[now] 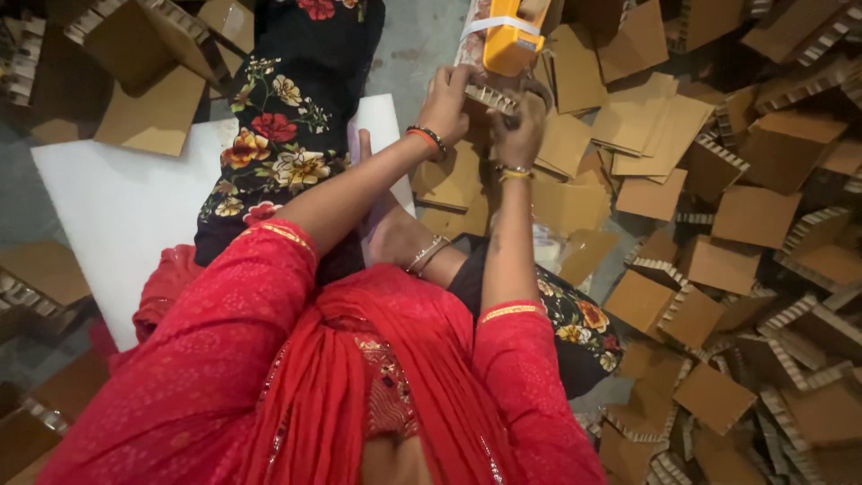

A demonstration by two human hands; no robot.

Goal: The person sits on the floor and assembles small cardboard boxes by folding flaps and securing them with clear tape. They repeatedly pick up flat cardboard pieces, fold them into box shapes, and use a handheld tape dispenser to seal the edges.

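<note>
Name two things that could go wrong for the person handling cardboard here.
The left hand and right hand pinch one small cardboard piece right under the yellow tape dispenser; a finger might catch its edge. Loose cardboard pieces crowd the floor all around, so the finished piece could slip into the pile and get mixed up.

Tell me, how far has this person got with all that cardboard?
Hard to say exactly. Both hands, left hand and right hand, grip one honeycomb cardboard piece beneath a yellow tape dispenser. Heaps of cardboard pieces surround them; finished and unfinished ones can't be told apart.
</note>
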